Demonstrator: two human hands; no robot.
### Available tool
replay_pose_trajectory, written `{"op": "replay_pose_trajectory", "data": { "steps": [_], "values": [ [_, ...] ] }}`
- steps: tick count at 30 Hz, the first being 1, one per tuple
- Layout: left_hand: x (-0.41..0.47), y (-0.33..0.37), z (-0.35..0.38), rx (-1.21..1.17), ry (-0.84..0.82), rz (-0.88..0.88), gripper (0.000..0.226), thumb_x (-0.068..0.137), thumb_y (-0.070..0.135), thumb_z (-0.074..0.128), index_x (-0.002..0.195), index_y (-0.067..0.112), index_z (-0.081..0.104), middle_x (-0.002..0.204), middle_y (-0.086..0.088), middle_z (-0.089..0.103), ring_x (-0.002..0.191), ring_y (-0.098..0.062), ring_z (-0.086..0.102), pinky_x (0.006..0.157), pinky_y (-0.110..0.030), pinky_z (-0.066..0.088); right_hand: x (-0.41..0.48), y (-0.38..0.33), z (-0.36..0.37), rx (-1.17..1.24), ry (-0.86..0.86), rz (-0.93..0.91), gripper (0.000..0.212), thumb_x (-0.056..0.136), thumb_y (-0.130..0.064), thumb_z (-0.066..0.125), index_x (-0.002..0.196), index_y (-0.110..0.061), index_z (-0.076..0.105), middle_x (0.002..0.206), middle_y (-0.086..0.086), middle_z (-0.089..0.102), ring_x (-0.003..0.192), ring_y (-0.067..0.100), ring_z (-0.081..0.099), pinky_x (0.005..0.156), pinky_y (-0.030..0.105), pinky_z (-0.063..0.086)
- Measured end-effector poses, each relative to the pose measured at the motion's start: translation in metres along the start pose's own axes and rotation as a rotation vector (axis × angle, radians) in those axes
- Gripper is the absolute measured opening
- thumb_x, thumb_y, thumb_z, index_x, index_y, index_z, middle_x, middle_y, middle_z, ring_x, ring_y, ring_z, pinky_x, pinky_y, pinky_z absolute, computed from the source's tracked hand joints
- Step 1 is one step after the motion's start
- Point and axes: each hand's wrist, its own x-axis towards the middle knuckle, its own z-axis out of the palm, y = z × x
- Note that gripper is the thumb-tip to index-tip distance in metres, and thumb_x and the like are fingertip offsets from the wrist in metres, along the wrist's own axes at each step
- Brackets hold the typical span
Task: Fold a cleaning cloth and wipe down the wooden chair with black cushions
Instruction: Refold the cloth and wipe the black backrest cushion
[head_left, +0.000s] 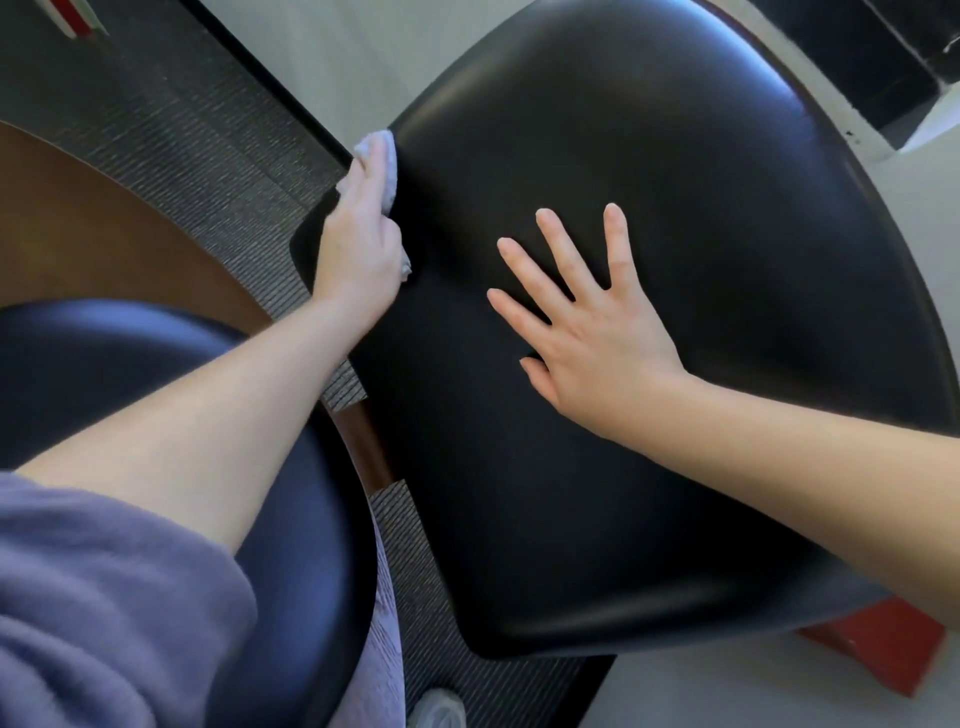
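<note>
Left grip (363, 244) presses the white cloth (382, 156) on the left edge of the black cushion (701, 234).

Its fingers lie straight on the cloth; the thumb is hidden, so I cannot tell if it pinches. The cloth sits in the upper left of the frame, right beside the carpet floor (208, 156). The right grip (587, 332) is spread wide, flat on the cushion's middle, holding nothing. Most of the cushion lies right of and below the cloth, so the next wipe likely goes that way, where the right grip may block it.
</note>
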Motion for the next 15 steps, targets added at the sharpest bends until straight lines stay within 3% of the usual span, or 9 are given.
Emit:
{"op": "replay_pose_trajectory", "data": {
  "steps": [2,4,6,9,12,15],
  "values": [
    [-0.017,-0.002,0.011,-0.012,-0.015,0.035,0.079,0.083,-0.001,0.026,0.156,0.026,0.018,0.157,-0.015,0.031,0.122,-0.045,0.054,0.103,-0.046,0.046,0.000,0.002,-0.002,0.019,-0.005,-0.005,0.067,0.097,-0.055,0.023,0.155,-0.025,0.013,0.163,0.014,-0.005,0.145,0.046,-0.013,0.106,0.072,-0.013],
    [-0.042,-0.001,0.024,-0.009,-0.060,0.069,0.074,0.085,-0.004,0.029,0.155,0.020,0.022,0.151,-0.022,0.037,0.130,-0.044,0.047,0.113,-0.032,0.035,0.001,0.005,-0.004,0.028,-0.007,-0.014,0.065,0.097,-0.054,0.026,0.155,-0.025,0.018,0.163,0.013,-0.001,0.147,0.043,-0.010,0.108,0.070,-0.013],
    [-0.069,0.002,0.038,-0.036,-0.115,0.142,0.065,0.091,0.001,0.033,0.154,0.016,0.027,0.152,-0.021,0.037,0.129,-0.042,0.049,0.113,-0.037,0.037,0.001,0.011,-0.006,0.024,-0.008,-0.020,0.065,0.096,-0.054,0.025,0.155,-0.026,0.020,0.163,0.012,-0.002,0.148,0.040,-0.010,0.110,0.066,-0.014],
    [-0.101,0.002,0.051,-0.126,-0.138,0.230,0.052,0.099,0.004,0.040,0.150,0.010,0.036,0.159,-0.003,0.024,0.137,-0.040,0.041,0.111,-0.050,0.038,0.000,0.024,-0.008,-0.005,0.012,0.000,0.065,0.095,-0.055,0.026,0.154,-0.027,0.023,0.163,0.011,0.001,0.149,0.037,-0.007,0.109,0.063,-0.017],
    [-0.127,0.005,0.056,-0.167,-0.142,0.243,0.052,0.097,-0.006,0.047,0.147,0.007,0.040,0.156,-0.009,0.029,0.147,-0.018,0.023,0.121,-0.032,0.021,-0.004,0.031,-0.007,-0.031,0.017,-0.013,0.065,0.095,-0.054,0.027,0.153,-0.025,0.026,0.163,0.011,0.006,0.149,0.037,-0.003,0.111,0.062,-0.015],
    [-0.150,0.010,0.062,-0.207,-0.175,0.234,0.050,0.097,0.001,0.044,0.146,0.008,0.041,0.155,-0.010,0.034,0.147,-0.013,0.022,0.121,-0.028,0.019,-0.014,0.026,-0.004,-0.048,-0.001,-0.066,0.065,0.096,-0.053,0.025,0.154,-0.025,0.024,0.163,0.011,0.005,0.149,0.039,-0.004,0.112,0.064,-0.012]
  ]
}}
